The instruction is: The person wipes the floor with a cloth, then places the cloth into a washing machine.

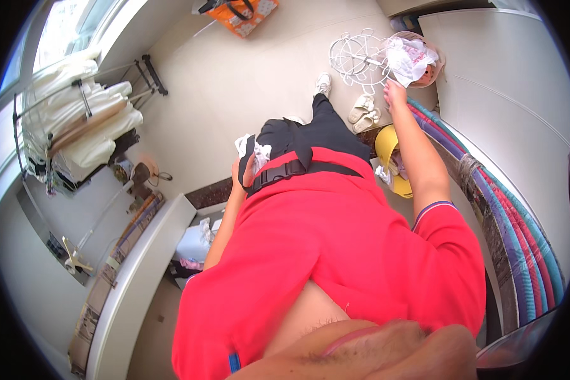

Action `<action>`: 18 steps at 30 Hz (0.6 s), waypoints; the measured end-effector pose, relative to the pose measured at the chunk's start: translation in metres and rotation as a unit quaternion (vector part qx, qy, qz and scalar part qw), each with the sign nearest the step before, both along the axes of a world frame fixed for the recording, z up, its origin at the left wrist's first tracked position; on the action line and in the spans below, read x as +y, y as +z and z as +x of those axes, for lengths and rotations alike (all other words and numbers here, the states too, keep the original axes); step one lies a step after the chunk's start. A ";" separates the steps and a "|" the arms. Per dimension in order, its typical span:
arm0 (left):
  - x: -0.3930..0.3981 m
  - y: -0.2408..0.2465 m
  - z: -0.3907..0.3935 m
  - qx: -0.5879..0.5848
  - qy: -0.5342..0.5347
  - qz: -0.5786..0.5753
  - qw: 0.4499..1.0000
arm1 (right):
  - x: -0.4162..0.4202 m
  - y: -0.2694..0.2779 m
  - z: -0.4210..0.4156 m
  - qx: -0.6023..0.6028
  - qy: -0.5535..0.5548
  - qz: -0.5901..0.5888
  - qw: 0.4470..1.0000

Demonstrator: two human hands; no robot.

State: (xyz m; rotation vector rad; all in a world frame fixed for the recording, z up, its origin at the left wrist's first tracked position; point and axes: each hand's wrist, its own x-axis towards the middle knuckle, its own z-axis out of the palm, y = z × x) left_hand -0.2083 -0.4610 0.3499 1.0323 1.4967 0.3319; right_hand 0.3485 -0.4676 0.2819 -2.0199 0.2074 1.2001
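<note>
My left hand (245,172) is at my waist by the black belt, closed around a crumpled white cloth (262,156). A black strap hangs over the same hand. My right arm reaches forward and down, and the curled fingers of my right hand (395,94) grip the edge of a round white wire rack (354,59) with hooked ends. Beside that hand is a pink basket (438,71), with a white plastic bag (411,59) bearing red print on top of it. Most of the basket's contents are hidden by the bag.
Pale slippers (362,113) lie on the floor below the rack. A yellow bucket (386,142) holding cloth is under my right forearm. Folded striped textiles (508,228) hang along the right. Left is a garment rack (83,114) with white clothes. An orange bag (242,16) sits ahead.
</note>
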 end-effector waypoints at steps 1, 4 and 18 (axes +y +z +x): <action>0.016 0.025 0.036 0.071 -0.125 0.055 0.988 | -0.003 -0.010 0.021 -0.028 0.000 0.002 1.000; 0.067 0.088 0.096 0.118 -0.139 0.016 0.983 | 0.026 -0.021 0.025 -0.031 -0.007 -0.022 0.999; 0.250 0.089 0.177 0.126 -0.234 -0.113 0.957 | 0.068 0.068 -0.017 0.160 -0.236 0.185 0.941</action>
